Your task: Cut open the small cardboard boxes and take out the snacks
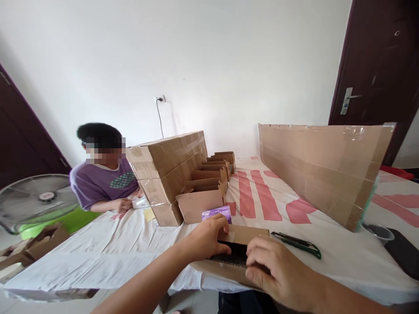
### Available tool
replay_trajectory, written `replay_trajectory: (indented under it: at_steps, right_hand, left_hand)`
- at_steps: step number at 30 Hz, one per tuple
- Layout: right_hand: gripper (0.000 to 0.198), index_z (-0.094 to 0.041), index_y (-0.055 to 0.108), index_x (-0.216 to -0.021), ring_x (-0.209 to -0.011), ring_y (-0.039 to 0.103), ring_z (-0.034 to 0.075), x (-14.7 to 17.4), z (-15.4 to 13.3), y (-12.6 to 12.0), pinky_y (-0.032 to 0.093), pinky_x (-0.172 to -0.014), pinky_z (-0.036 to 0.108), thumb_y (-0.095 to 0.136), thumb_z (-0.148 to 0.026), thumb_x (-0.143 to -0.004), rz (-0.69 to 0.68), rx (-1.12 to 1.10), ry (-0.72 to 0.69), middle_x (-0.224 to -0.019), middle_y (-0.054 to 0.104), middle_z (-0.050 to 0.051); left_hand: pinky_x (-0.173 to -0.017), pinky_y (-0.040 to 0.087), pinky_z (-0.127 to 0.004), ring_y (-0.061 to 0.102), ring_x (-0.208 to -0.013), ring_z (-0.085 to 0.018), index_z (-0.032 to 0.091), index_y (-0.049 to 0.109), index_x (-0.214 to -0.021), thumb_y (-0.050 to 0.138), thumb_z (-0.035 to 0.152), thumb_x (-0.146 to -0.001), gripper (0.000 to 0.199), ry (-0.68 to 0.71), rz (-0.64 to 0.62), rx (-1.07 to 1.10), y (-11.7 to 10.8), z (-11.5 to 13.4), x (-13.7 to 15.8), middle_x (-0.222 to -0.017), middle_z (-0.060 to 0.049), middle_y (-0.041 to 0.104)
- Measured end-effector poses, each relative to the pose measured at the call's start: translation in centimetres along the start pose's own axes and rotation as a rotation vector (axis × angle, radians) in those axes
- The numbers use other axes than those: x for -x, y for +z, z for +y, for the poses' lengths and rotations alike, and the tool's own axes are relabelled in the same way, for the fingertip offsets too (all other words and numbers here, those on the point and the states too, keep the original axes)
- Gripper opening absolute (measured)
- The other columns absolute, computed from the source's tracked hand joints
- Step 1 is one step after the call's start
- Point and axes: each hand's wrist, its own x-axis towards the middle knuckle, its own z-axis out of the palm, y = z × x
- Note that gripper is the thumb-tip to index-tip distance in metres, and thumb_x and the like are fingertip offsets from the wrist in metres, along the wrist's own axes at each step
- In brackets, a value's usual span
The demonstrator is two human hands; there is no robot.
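Observation:
A small cardboard box [250, 234] lies at the near edge of the table, its top open onto a dark inside. My left hand [209, 237] grips the box at its left end, fingers over the far flap and thumb at the opening. At the right end, my right hand [278, 270] is closed around the near edge, with its fingertips at the opening. A purple packet [216, 214] sits just behind the box. To the right lies a green utility knife [296, 244]. I cannot make out what is inside the box.
Stacked, taped cartons [166, 174] stand left of a row of several open boxes [199, 205]. A tall cardboard panel [321, 170] stands on the right, near a clear lid [378, 231] and a black phone-like object [404, 253]. Another person [101, 183] sits at the left, by a fan [39, 198].

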Motion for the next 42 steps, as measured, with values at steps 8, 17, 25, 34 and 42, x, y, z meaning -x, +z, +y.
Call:
replay_trajectory:
  at_steps: [8,17,25,34,42]
  right_hand:
    - [0.034,-0.021,0.065,-0.103,-0.08,0.063,0.018,-6.9,3.4,0.0,0.046,-0.069,0.028,0.076,-0.022,-0.07,-0.22,0.069,0.323,-0.088,0.067,0.0]
    - [0.047,-0.021,0.062,-0.113,-0.097,0.065,0.027,-8.6,2.0,1.4,0.049,-0.079,0.036,0.076,-0.031,-0.07,-0.291,0.363,0.138,-0.118,0.061,0.009]
    - [0.031,-0.019,0.071,-0.096,-0.087,0.068,0.027,-10.0,3.2,-0.8,0.045,-0.072,0.033,0.057,-0.045,-0.086,-0.401,0.552,0.062,-0.094,0.075,0.009]
    - [0.031,-0.019,0.065,-0.072,-0.064,0.058,0.017,-11.0,5.8,-2.9,0.028,-0.052,0.026,0.056,-0.044,-0.088,-0.298,0.463,0.198,-0.07,0.068,0.003]
    - [0.013,-0.02,0.067,-0.096,-0.093,0.062,0.021,-9.7,4.7,-2.6,0.044,-0.078,0.029,0.065,-0.026,-0.084,-0.141,0.419,0.049,-0.098,0.07,0.005]
  left_hand:
    - [-0.089,0.044,-0.038,0.058,-0.105,-0.029,0.021,0.059,-0.096,0.077,0.036,-0.067,0.037,-0.076,0.064,-0.177,0.5,1.3,1.5,-0.111,-0.006,0.061]
    - [-0.074,0.048,-0.037,0.065,-0.086,-0.026,0.022,0.062,-0.089,0.049,0.045,-0.092,0.026,-0.113,0.004,-0.269,2.6,4.7,6.0,-0.092,-0.007,0.069]
    - [-0.065,0.046,-0.038,0.06,-0.079,-0.027,0.02,0.058,-0.092,0.048,0.009,-0.082,0.018,0.048,0.02,-0.505,4.1,4.0,6.9,-0.087,-0.01,0.065]
    - [-0.068,0.048,-0.038,0.062,-0.078,-0.024,0.022,0.056,-0.086,0.048,0.006,-0.086,0.018,0.078,0.055,-0.517,4.6,2.5,6.6,-0.087,-0.006,0.066]
    - [-0.079,0.048,-0.038,0.064,-0.092,-0.026,0.022,0.057,-0.089,0.064,0.032,-0.084,0.013,0.073,-0.023,-0.365,0.4,2.4,4.6,-0.097,-0.005,0.068]
